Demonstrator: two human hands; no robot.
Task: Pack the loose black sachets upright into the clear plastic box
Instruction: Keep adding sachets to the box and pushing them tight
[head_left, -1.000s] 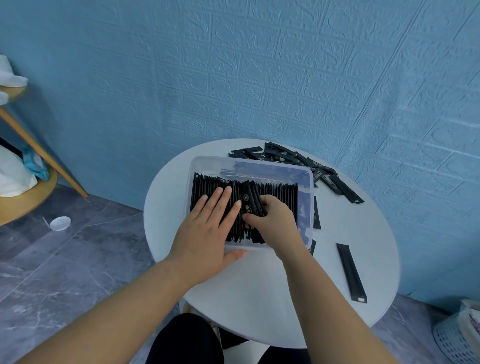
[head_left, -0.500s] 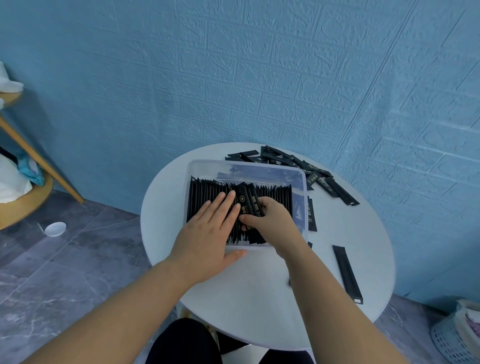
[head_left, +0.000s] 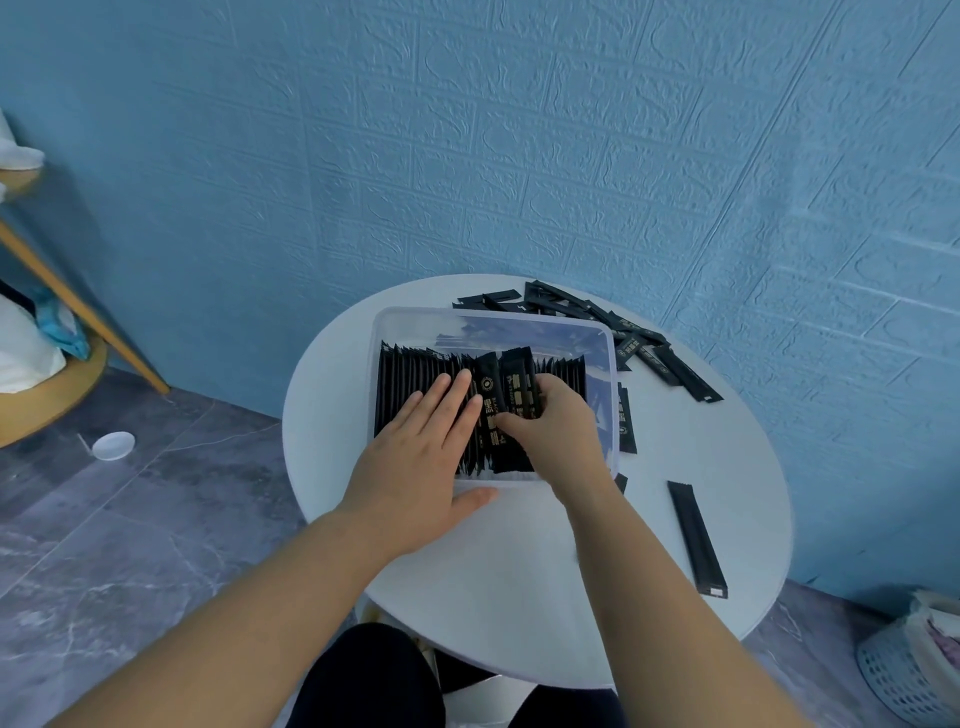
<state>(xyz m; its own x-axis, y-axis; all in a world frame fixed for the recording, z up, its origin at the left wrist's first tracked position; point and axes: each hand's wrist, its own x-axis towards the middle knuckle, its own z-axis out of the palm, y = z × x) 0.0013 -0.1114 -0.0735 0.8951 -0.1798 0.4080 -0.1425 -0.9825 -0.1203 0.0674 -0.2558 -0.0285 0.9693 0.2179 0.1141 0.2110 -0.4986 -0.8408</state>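
Left hand (head_left: 415, 467) lies flat, fingers straight; right hand (head_left: 558, 436), fingers curled, pinches sachets (head_left: 517, 384).

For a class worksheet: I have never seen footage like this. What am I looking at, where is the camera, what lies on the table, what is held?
No machine here: a person wears a wide-angle camera on the head, so the view looks down at their own arms. On the round white table stands a clear plastic box with a row of black sachets upright inside. The left hand lies flat on that row, fingers straight. The right hand pinches a few tilted sachets in the row. A loose pile lies behind the box and a single sachet near the table's right edge.
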